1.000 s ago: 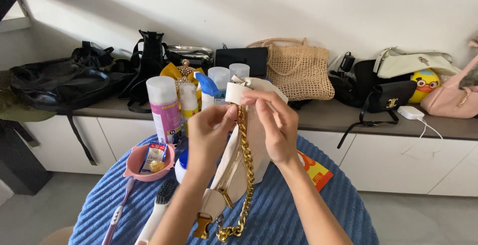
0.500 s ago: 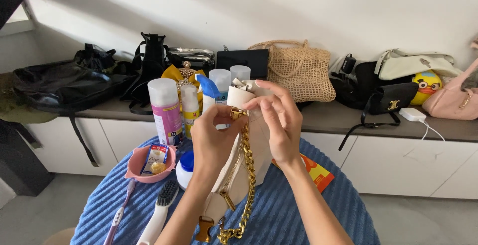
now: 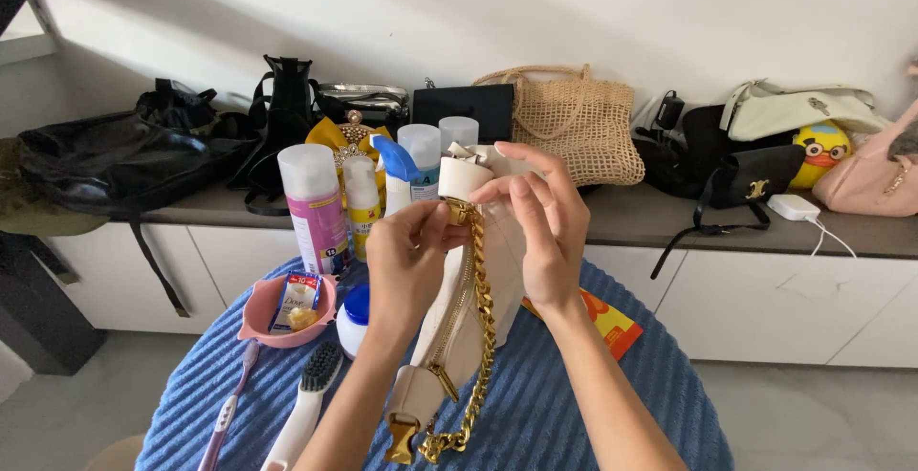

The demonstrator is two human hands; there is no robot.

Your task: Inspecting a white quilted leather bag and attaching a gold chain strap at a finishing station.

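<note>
At frame centre I hold the cream bag (image 3: 457, 337) upright over the blue table (image 3: 593, 404). Since a second ago my hands have closed in on its top. Left fingers (image 3: 435, 227) pinch the gold chain (image 3: 481, 299) at its clasp; right fingers (image 3: 516, 198), loosely curled, steady the bag's top edge.

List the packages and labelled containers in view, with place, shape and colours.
Spray can: table's back left, tall white cylinder, pink label.
Small bottle: beside the can, white with yellow label.
Spray bottle: behind the left hand, white, blue trigger.
Sachet: in the pink bowl, blue and white.
Flat packet: under the right forearm, orange and yellow.
</note>
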